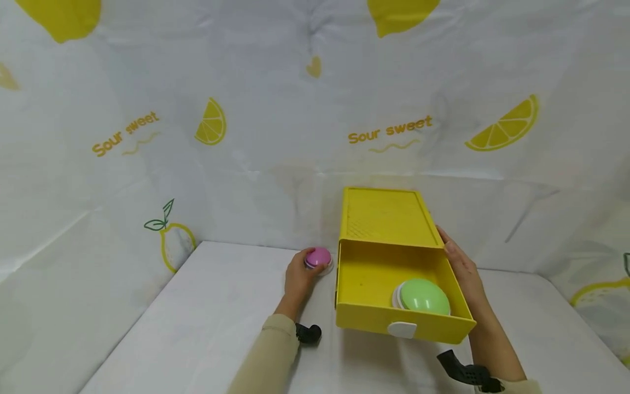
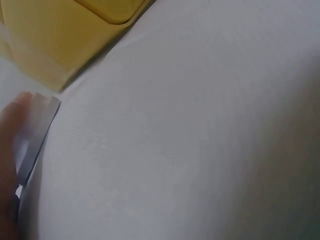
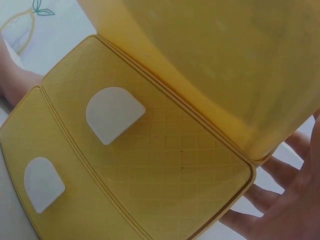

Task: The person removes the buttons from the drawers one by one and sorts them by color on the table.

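My left hand [image 1: 299, 277] pinches a pink dome-topped button [image 1: 318, 257] with a pale base, left of the yellow drawer box [image 1: 391, 216]. In the left wrist view a thumb [image 2: 11, 120] lies along the button's pale rim [image 2: 40, 131], close to the box's corner. The top drawer [image 1: 374, 317] is pulled out and holds a green dome-topped button [image 1: 424, 297] at its front right. My right hand [image 1: 464, 268] rests along the box's right side. Its fairly straight fingers [image 3: 280, 172] show past the box edge in the right wrist view.
Below the pulled-out drawer, the right wrist view shows two closed drawer fronts with white knobs [image 3: 115, 115]. A white tabletop [image 1: 211, 328] spreads around the box. Behind stands a white lemon-printed sheet [image 1: 275, 137].
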Tool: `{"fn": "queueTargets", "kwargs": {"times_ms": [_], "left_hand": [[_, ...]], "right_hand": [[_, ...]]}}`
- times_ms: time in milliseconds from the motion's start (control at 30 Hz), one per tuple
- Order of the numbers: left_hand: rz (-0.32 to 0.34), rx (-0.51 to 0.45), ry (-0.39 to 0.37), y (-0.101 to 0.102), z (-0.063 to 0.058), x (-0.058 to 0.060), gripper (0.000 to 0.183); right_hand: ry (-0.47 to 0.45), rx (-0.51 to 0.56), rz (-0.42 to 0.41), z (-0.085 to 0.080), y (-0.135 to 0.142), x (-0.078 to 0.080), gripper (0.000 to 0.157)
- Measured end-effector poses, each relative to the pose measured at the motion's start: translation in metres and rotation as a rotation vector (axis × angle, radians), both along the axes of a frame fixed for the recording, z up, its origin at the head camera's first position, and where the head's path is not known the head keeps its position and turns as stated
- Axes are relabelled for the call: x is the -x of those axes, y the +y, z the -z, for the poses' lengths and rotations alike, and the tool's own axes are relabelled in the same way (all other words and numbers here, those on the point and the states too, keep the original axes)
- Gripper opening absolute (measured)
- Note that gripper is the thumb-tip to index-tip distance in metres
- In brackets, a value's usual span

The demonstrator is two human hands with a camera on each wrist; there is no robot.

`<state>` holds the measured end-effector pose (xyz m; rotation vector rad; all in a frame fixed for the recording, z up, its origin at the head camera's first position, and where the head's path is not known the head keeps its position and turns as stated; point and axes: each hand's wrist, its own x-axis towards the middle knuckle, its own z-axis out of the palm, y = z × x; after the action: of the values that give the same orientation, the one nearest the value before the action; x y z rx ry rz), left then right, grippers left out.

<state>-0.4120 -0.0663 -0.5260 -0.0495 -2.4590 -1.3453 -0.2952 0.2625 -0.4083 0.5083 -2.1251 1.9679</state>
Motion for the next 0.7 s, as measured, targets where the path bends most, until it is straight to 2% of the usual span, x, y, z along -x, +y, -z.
{"fn": "queueTargets", "kwargs": {"times_ms": [233, 400, 533, 633, 700], "left_hand": [[0.001, 0.029, 0.012, 0.001, 0.004, -0.002, 0.054], [0.060, 0.059, -0.005, -0.001, 0.006, -0.003, 0.059], [0.114, 0.041, -0.013, -0.003, 0.001, -0.005, 0.068], [0.118, 0.019, 0.007, -0.005, -0.006, -0.012, 0.067], [0.105, 0.026, 0.049, -0.006, -0.013, -0.018, 0.062]], "right_hand": [[-0.018, -0.020, 0.018, 0.001, 0.000, -0.004, 0.052], [-0.032, -0.046, 0.048, 0.001, -0.001, -0.005, 0.052], [-0.022, -0.046, 0.055, -0.001, 0.000, -0.004, 0.053], [-0.025, -0.034, 0.045, -0.002, 0.000, -0.002, 0.053], [-0.038, -0.027, 0.041, -0.003, 0.001, -0.001, 0.053]]}}
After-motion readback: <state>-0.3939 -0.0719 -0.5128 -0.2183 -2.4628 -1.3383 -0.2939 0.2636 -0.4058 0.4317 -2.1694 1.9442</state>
